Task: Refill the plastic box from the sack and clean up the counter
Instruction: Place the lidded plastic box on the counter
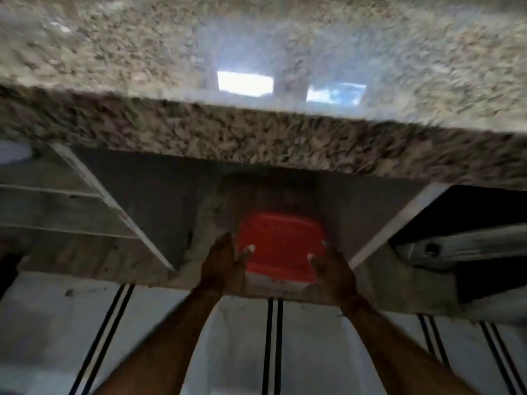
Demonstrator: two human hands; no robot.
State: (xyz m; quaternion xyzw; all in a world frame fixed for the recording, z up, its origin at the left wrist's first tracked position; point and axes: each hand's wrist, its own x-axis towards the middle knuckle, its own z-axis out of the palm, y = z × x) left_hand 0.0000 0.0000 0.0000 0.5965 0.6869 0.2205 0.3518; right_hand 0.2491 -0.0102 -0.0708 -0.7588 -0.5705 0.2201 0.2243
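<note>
A plastic box with a red lid (281, 246) sits in the open compartment under the speckled stone counter (256, 132). My left hand (224, 262) holds its left side with the thumb on the lid. On the box's right side is my right hand (330, 270), which grips it with the thumb over the lid's edge. Both forearms reach in from below. The frame is blurred. No sack is in view.
White panels (119, 215) slant on either side of the compartment. Shelves (51, 192) lie to the left, and a dark opening with a grey rail (462, 246) to the right. The floor (313, 346) has pale tiles with black stripes. The counter top reflects a bright window.
</note>
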